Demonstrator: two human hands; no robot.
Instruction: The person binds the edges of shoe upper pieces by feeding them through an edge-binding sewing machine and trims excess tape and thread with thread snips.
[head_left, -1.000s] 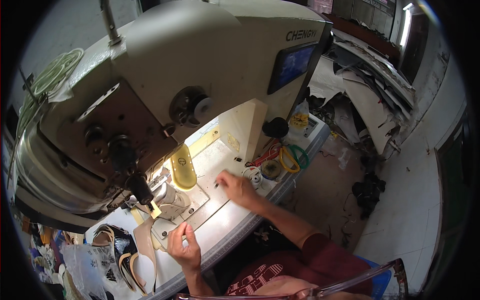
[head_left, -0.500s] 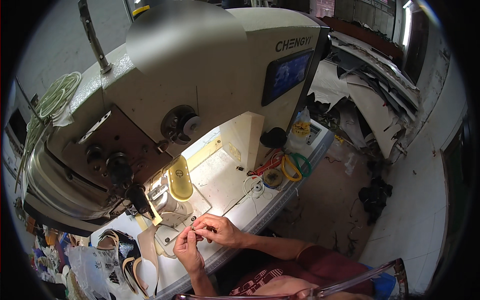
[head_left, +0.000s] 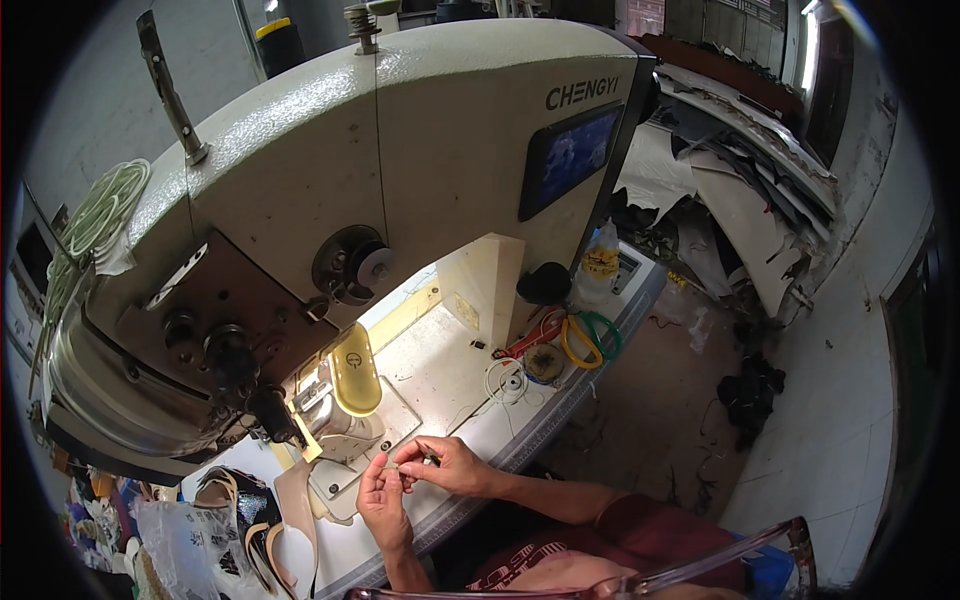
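Note:
My left hand (head_left: 381,502) and my right hand (head_left: 448,464) meet just above the front of the sewing machine's table (head_left: 440,372), fingertips pinched together on a small thin object (head_left: 404,464), perhaps a needle or thread; it is too small to tell. Behind them stands a large cream industrial sewing machine (head_left: 330,200). Its needle area and presser foot (head_left: 300,425) sit just left of my hands, beside a yellow translucent guard (head_left: 354,372).
Scissors with yellow and green handles (head_left: 585,337), a thread spool (head_left: 543,363) and a coil of white thread (head_left: 508,381) lie on the table at right. Shoe-upper pieces and plastic bags (head_left: 225,520) pile at lower left. Sheets of material (head_left: 740,200) stack at right, above a dirty floor.
My right hand came back from the table's middle to meet my left hand, and both now pinch the small object together. The view has shifted slightly.

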